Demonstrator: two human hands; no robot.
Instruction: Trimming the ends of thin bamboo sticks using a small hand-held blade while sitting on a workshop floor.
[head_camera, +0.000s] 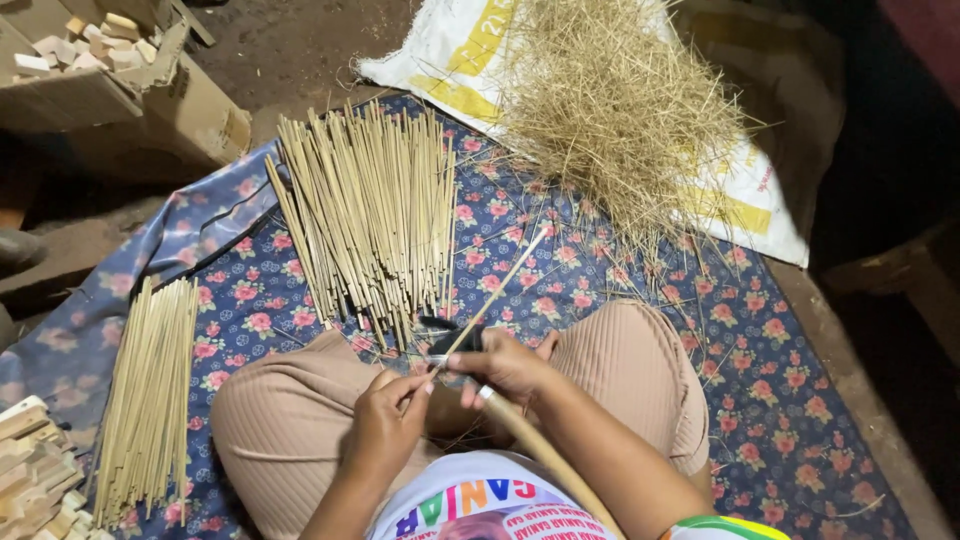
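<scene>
My left hand (385, 425) pinches the near end of a thin bamboo stick (497, 290) that slants up and to the right over my lap. Closed around a dark-handled knife (462, 342), my right hand (508, 368) presses the blade against that stick. A thicker bamboo rod (545, 455) lies along my right forearm. Just beyond my knees a large pile of split bamboo sticks (370, 205) fans out on a blue floral cloth (760, 390). A smaller bundle of sticks (150, 395) lies to my left.
A heap of thin shavings (615, 105) rests on a white sack (450, 55) at the far right. A cardboard box (120, 85) of wood blocks stands far left. More wood blocks (35, 475) are stacked near left. Bare dirt floor (290, 45) lies beyond the cloth.
</scene>
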